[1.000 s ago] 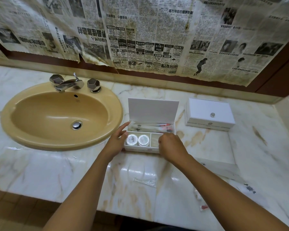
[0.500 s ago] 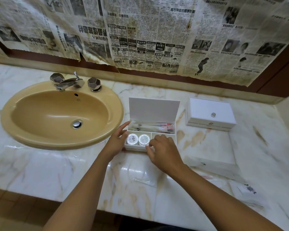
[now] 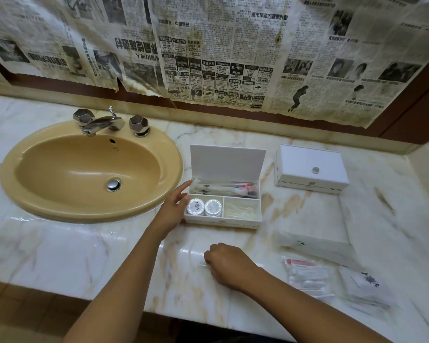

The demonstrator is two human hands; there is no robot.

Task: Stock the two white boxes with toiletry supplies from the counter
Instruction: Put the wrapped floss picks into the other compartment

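**First box nearly full as restocking goes on at hotel-style basin**

A person stocks an open white box (image 3: 223,209) on a marble surface (image 3: 84,253) beside a tan sink (image 3: 89,169). The box's raised lid stands at the back; its long rear compartment holds wrapped toothbrush kits (image 3: 223,189), the front left compartment two round foil-topped containers (image 3: 204,207), and the front right compartment what look like clear sachets. The second white box (image 3: 311,169) sits closed, just to the right and apart.

The left hand (image 3: 175,207) rests against the open box's left wall, fingers extended and relaxed, steadying it. The right hand (image 3: 227,264) lies near the front edge of the surface, well in front of the box, its fingers curled downward onto a clear packet (image 3: 196,256) that is barely visible; whether it has a firm pinch cannot be told.

The step in hand appears to be fetching another supply. More wrapped packets (image 3: 307,276) lie to the right. The next move likely calls for lifting the thin, slippery film cleanly and carrying it to a compartment.
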